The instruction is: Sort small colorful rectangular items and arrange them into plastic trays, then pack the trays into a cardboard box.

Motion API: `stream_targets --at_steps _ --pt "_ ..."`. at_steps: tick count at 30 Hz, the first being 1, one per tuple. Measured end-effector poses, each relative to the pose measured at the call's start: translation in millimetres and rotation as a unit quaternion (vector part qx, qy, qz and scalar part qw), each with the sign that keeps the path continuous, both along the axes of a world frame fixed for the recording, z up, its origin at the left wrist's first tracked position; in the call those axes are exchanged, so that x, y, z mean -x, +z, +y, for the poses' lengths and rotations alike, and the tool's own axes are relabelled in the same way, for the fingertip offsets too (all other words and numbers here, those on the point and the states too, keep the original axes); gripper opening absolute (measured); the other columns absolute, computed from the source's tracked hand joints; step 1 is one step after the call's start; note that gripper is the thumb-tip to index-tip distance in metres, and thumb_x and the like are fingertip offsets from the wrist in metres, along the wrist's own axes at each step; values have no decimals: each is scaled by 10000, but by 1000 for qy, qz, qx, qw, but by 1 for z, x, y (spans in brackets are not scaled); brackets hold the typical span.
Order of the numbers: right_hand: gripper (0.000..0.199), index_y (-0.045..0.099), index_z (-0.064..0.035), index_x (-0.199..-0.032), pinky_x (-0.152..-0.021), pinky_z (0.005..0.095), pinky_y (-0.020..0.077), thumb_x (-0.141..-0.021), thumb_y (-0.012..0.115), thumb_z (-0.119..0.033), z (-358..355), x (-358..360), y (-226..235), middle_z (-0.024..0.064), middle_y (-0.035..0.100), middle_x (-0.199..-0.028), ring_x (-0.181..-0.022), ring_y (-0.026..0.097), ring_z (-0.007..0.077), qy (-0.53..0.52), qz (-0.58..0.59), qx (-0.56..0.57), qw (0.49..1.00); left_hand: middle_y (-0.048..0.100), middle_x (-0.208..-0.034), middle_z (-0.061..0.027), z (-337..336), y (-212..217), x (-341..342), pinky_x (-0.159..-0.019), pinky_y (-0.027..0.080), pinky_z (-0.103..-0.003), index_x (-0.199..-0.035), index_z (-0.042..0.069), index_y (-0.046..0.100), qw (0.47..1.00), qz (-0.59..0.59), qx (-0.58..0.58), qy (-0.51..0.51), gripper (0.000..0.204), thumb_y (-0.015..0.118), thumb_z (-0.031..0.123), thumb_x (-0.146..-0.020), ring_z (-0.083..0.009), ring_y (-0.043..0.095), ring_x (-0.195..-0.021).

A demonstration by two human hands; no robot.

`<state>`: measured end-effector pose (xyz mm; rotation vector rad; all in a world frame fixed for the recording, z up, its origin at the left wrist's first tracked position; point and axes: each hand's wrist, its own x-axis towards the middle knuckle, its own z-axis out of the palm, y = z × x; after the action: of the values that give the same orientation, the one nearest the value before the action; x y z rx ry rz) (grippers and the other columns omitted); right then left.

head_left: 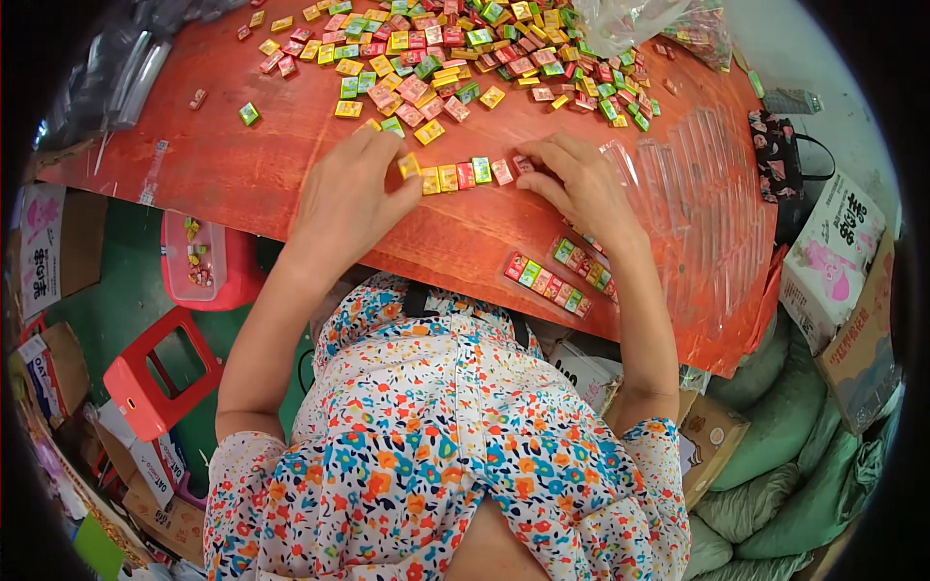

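Observation:
On the red table, a short row of small candy-sized boxes lies between my hands, with a green box [481, 169] and a pink box [502, 171] in it. My left hand [351, 189] has its thumb and fingers curled round a tilted yellow box [409, 166] at the row's left end. At the other end, my right hand [579, 184] pinches a red box [523, 165] between thumb and forefinger. Below my right hand lie clear plastic trays filled with such boxes; one filled tray [547, 284] is in full view, while my wrist partly hides others.
A big loose heap of small boxes [426, 63] spreads over the far side. Empty clear trays [697, 213] lie in rows on the right, and a plastic bag [630, 24] stands behind. Beside the table are a red stool [165, 373] and a pink tub [184, 295].

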<state>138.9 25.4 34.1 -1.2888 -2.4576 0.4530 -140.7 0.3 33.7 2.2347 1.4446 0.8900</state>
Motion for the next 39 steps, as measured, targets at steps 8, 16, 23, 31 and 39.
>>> stream_targets --at_steps 8,16,23,31,39 --pt "447 637 -75 -1179 -869 405 477 -806 734 -302 -3 2 -4 113 627 -1080 -1016 595 320 9 10 -24 1000 635 -844 -122 -21 -13 -10 -641 549 -332 -939 14 609 996 -11 81 38 302 782 216 -795 -223 658 -725" --pt "477 623 -83 -1245 -901 396 462 -816 729 -263 -4 5 0 116 612 -1127 -1050 580 322 33 -6 12 999 610 -841 -137 -15 -18 -7 -620 506 -448 -900 49 569 997 29 60 38 279 739 256 -822 -334 639 -758" --pt "443 644 -72 -1207 -870 398 482 -819 736 -266 1 5 4 125 619 -1106 -1015 595 326 29 13 62 998 561 -882 -102 -11 -10 2 -698 510 -425 -907 49 578 999 29 35 -14 178 696 125 -799 -306 605 -847" --pt "247 668 -43 -1062 -763 390 522 -862 684 -188 23 39 7 124 646 -1013 -908 649 314 -8 61 -29 998 550 -908 -95 -11 -7 4 -729 504 -417 -906 46 590 998 57 -14 -9 184 688 83 -755 -288 581 -878" --pt "196 696 -83 -1017 -696 393 522 -882 662 -222 48 54 5 88 663 -968 -814 665 286 -90 31 -77 992 554 -918 -104 -10 -10 8 -759 497 -415 -948 38 595 999 46 -23 -10 213 677 55 -752 -296 573 -875"
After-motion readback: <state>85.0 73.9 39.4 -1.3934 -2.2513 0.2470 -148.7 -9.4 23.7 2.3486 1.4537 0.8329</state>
